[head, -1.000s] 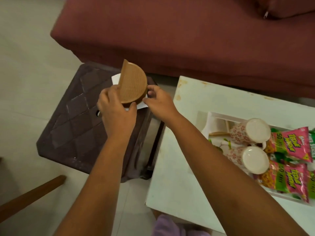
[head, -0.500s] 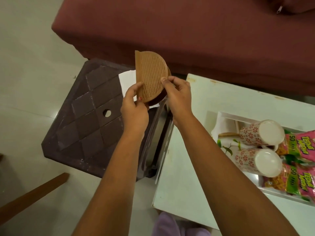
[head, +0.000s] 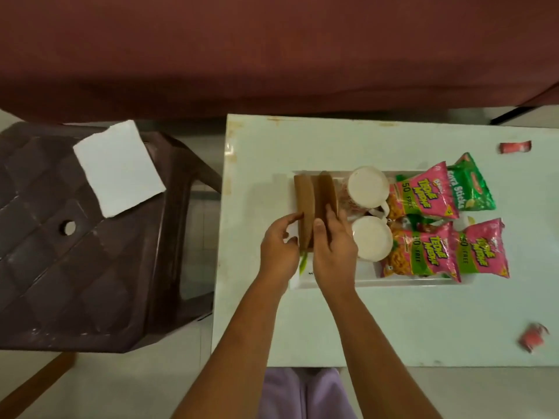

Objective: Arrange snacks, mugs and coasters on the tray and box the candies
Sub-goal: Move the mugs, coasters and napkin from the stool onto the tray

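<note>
A brown coaster holder with coasters stands at the left end of the white tray on the white table. My left hand touches its left side and my right hand grips its right side. Two floral mugs stand upside down just right of the holder. Pink snack packets and a green one fill the tray's right part. Two red candies lie loose on the table at the right.
A dark brown plastic stool stands left of the table, with a white square box lid or card on it. A maroon sofa runs along the far side. A wooden leg shows at the bottom left.
Both hands carried the coaster holder from above the stool rightward to the tray's left end. The white square stays on the stool. The view swung right, over the table.
</note>
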